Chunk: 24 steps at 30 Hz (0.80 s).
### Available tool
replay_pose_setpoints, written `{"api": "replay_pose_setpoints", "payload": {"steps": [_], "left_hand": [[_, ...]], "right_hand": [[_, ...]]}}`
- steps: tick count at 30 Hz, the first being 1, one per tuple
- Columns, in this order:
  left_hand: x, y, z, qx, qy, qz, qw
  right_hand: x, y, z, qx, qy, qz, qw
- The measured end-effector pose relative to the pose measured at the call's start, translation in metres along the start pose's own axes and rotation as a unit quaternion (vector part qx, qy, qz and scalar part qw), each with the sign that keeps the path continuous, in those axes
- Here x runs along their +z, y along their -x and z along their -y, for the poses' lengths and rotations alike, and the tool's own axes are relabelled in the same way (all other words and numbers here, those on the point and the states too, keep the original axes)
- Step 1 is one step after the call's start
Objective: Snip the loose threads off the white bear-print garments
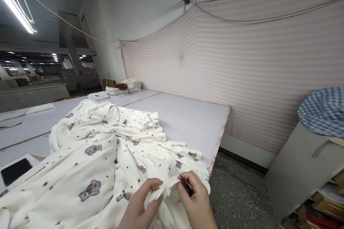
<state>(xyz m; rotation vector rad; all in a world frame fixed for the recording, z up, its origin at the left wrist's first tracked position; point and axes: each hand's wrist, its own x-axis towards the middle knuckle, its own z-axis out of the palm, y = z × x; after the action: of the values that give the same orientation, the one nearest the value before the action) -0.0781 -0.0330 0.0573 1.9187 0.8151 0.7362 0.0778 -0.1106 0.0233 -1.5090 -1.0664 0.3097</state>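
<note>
1. White bear-print fabric (103, 162) is pinched at its edge by our left hand (143, 202), thumb pressed toward fingers.
2. Our right hand (197, 196) is closed around a small dark tool (186, 186), its tip at that edge.
3. We have the heap spread over a pale tabletop (188, 118), beside a black flat object (16, 171) at left.
4. Beyond, we see folded stacks (116, 91).
5. Around us: pink-striped sheeting (242, 61) along the wall, speckled floor (239, 186), grey cabinet (292, 164) topped with blue checked cloth (322, 111).
</note>
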Motion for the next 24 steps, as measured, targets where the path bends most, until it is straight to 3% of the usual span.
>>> {"api": "replay_pose_setpoints", "payload": {"steps": [3, 5, 8, 10, 17, 21, 24], "left_hand": [[-0.008, -0.002, -0.012, -0.092, 0.067, 0.002, 0.994], [-0.011, -0.003, -0.014, -0.125, 0.106, 0.0, 0.986], [-0.013, -0.004, -0.006, -0.132, 0.174, 0.026, 0.976], [-0.014, -0.005, 0.001, -0.119, 0.201, 0.065, 0.97], [-0.012, 0.001, 0.001, -0.097, 0.082, 0.038, 0.991], [-0.011, 0.001, -0.001, -0.08, 0.052, 0.048, 0.994], [-0.012, -0.001, 0.005, -0.081, 0.065, 0.032, 0.994]], "right_hand": [[0.006, 0.001, 0.005, 0.011, -0.031, 0.017, 0.999], [0.013, 0.004, 0.008, -0.029, -0.068, 0.026, 0.997], [0.023, 0.009, 0.011, -0.111, -0.088, 0.029, 0.989], [0.03, 0.01, 0.011, -0.121, -0.084, 0.031, 0.989], [0.04, 0.01, 0.013, -0.045, -0.06, 0.044, 0.996], [0.039, 0.007, 0.018, 0.018, -0.085, 0.032, 0.996], [0.031, 0.007, 0.018, 0.019, -0.1, 0.053, 0.993]]}}
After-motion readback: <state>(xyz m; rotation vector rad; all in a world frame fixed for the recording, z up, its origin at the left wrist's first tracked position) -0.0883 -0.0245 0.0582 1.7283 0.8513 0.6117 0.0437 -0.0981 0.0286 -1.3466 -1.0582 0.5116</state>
